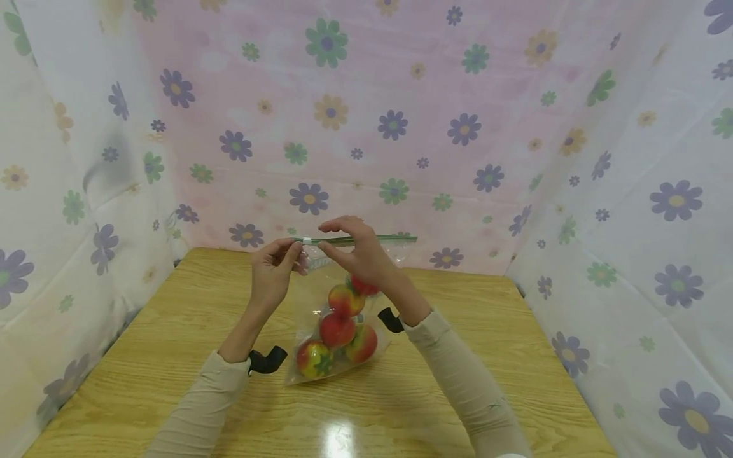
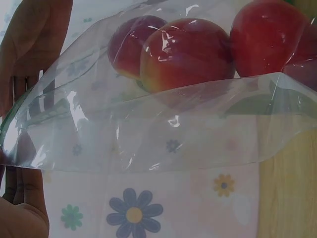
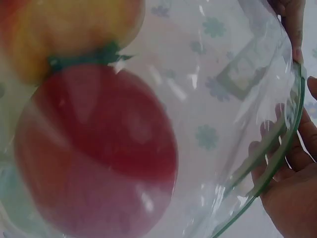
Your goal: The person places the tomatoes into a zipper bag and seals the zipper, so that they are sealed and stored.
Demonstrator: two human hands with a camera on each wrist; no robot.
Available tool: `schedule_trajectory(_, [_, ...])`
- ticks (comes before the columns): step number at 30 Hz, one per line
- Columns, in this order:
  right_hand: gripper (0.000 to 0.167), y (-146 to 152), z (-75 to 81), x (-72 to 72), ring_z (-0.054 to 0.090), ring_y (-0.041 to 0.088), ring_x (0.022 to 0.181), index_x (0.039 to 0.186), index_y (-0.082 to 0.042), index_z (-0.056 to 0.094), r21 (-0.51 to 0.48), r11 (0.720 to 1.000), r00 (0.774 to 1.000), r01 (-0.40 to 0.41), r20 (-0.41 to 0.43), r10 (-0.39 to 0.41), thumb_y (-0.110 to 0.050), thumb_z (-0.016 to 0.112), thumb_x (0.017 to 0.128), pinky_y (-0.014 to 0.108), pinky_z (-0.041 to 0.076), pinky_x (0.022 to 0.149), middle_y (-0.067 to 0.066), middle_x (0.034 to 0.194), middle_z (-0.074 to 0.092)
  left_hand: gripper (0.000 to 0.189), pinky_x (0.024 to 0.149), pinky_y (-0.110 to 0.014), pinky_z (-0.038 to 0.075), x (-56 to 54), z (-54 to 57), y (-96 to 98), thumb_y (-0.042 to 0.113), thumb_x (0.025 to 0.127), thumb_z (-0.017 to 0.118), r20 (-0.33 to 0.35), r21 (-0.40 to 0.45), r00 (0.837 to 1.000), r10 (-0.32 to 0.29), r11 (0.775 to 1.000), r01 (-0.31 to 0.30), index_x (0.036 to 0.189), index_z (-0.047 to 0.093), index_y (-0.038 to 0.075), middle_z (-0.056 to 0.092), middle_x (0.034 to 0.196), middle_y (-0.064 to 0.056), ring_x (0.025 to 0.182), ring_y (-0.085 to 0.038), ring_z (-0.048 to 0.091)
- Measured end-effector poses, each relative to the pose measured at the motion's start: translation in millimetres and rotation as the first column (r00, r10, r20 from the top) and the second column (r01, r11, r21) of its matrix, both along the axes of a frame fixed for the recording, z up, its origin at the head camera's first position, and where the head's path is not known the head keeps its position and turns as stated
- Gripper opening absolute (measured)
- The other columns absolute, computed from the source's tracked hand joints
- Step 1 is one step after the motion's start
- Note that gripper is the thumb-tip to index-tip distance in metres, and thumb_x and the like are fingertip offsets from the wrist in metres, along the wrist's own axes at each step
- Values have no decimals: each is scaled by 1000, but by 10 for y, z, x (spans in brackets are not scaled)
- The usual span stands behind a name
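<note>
A clear zip bag [image 1: 309, 305] with a green strip [image 1: 395, 238] along its top stands upright on the wooden table. Inside are several round red-and-yellow fruits [image 1: 338, 329], some with green leafy parts; their exact kind is unclear. My left hand [image 1: 272, 270] pinches the bag's top left corner beside a white slider [image 1: 307, 241]. Just right of the slider, my right hand [image 1: 366, 254] reaches over the strip with thumb and index finger spread apart. Its thumb touches or nearly touches the bag. Both wrist views show the bag [image 2: 148, 144] and its fruits [image 3: 99, 148] close up.
Beneath the bag lies a wood-grain table [image 1: 469, 356]. A flower-printed cloth [image 1: 366, 95] encloses the back and both sides. Black curved pieces [image 1: 268, 361] sit at both wrists.
</note>
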State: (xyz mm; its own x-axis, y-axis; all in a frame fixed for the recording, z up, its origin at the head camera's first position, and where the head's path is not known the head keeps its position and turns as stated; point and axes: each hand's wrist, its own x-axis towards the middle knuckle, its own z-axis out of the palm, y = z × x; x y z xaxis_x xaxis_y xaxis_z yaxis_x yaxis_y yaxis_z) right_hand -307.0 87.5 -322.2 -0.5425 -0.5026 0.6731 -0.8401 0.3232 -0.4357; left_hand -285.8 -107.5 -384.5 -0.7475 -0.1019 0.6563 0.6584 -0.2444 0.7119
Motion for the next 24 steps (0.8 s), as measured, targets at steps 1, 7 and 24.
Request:
schedule_trajectory(1, [28,-30,3,3,61,27,110,119,-1,69,7,1000,1000,-7,6,7,-10,74,94,39,52,99,12,116,70,20,55,-20,57,-1,0,0,-4,99,60,-1,-2,1000,-3,1000,3,97,74,10,69,75,0,58,-7,65])
schedule_trajectory(7, [16,-150,19,25,65,19,90,109,0,71,-24,999,996,-40,83,42,-8,72,95,28,58,82,10,102,71,12,55,-20,57,-12,10,2,-2,100,60,9,-22,1000,0,1000,0,97,72,-3,68,75,1,59,-7,64])
schedule_trajectory(24, [9,-205,60,31,55,15,71,103,-5,72,38,999,990,26,135,-31,-13,69,98,35,54,68,5,88,65,20,55,-20,57,-39,39,7,0,102,57,28,-81,1000,-15,997,17,104,63,-19,67,80,3,61,-7,63])
